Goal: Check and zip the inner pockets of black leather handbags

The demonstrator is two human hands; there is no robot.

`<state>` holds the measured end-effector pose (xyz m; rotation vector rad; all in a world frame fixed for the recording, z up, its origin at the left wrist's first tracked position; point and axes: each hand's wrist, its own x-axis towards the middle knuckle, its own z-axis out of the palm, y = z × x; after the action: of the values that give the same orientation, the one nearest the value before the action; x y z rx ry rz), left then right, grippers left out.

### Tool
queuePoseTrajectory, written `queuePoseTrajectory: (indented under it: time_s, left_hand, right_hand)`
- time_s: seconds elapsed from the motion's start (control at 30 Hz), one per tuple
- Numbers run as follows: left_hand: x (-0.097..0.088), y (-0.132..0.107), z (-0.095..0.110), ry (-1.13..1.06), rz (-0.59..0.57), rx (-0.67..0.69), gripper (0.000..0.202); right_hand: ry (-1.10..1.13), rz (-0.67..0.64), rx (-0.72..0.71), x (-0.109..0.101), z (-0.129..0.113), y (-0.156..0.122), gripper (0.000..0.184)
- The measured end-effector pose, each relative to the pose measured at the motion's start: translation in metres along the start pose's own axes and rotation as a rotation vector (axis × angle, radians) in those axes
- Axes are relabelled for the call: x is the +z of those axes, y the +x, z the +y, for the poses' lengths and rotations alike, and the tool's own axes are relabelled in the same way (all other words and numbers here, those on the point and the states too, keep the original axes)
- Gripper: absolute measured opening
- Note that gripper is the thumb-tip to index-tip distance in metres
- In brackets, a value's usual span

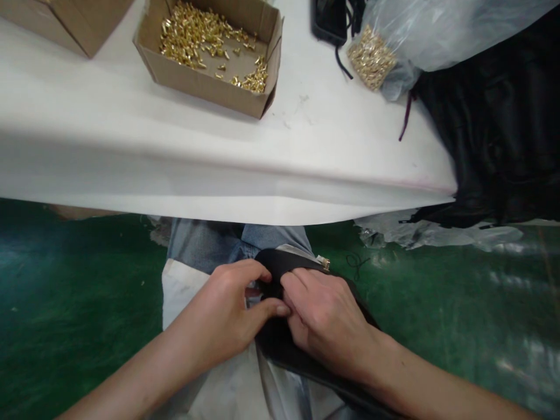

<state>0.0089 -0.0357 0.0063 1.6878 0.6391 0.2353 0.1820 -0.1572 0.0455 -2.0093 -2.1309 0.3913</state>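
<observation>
The soft black leather-like piece (280, 344) slanted down rightward beneath the right hand (326, 315), whose curled fingers pinched it. Just beside, the left hand (234, 303) held thumb and forefinger parted.

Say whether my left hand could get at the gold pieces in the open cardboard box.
Probably yes: the cardboard box is open-topped and nothing visible covers the gold pieces, though your left hand, at the black material, must cross the white table edge.
</observation>
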Motion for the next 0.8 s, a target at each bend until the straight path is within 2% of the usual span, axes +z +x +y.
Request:
queuePoseTrajectory:
  time_s: [0.07, 0.17, 0.27, 0.37, 0.47, 0.57, 0.67, 0.8]
  left_hand:
    - [-0.002, -0.001, -0.009, -0.060, -0.035, 0.012, 0.018]
    - [-0.008, 0.001, -0.025, -0.105, -0.050, 0.085, 0.044]
    - [-0.009, 0.004, -0.040, 0.063, 0.022, 0.314, 0.060]
    - [-0.003, 0.006, -0.047, 0.144, 0.042, 0.496, 0.060]
    - [0.003, 0.008, -0.044, 0.057, 0.021, 0.503, 0.058]
    - [0.008, 0.011, -0.042, -0.011, 0.016, 0.454, 0.054]
    - [0.012, 0.013, -0.044, -0.118, 0.040, 0.395, 0.047]
    - [0.017, 0.013, -0.051, -0.262, 0.075, 0.344, 0.042]
  right_hand:
    - [0.015, 0.019, 0.024, 0.002, 0.002, 0.000, 0.021]
    - [0.044, 0.036, 0.069, 0.003, 0.004, 0.000, 0.021]
    - [0.065, 0.052, 0.089, 0.001, 0.002, 0.001, 0.021]
    - [0.099, 0.045, 0.139, 0.000, -0.001, -0.001, 0.019]
    - [0.216, 0.025, 0.178, 0.002, -0.002, -0.005, 0.018]
    - [0.363, 0.045, 0.214, 0.005, -0.001, -0.009, 0.020]
    - [0.451, 0.101, 0.325, 0.007, 0.000, -0.011, 0.014]
    - [0.583, 0.121, 0.470, 0.009, -0.001, -0.015, 0.015]
